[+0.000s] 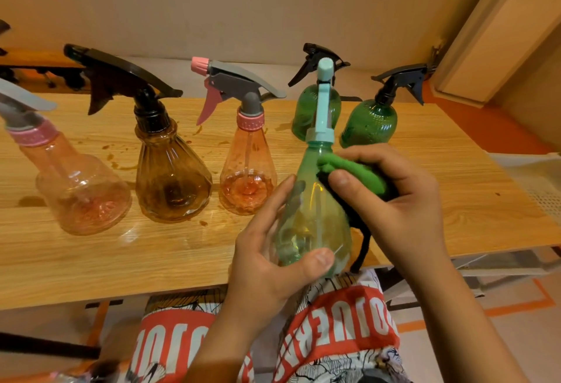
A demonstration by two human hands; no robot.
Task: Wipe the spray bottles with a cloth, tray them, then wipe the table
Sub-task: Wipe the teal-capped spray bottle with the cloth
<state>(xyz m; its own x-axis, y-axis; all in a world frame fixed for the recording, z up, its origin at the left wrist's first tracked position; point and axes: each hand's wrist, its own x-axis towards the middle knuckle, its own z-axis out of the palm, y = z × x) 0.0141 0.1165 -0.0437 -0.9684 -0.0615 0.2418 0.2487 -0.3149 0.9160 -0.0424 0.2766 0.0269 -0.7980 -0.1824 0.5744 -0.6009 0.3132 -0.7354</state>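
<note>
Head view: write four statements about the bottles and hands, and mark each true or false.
The left hand grips the teal-topped bottle. True.
The right hand holds a green cloth against that bottle. True.
The brown bottle lies on its side. False: it stands upright on the table.
The far-right green bottle has a pink trigger. False: its trigger is black.

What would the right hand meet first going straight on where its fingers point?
The pale green bottle in the left hand; the right hand seems to press its green cloth to its shoulder.
</note>
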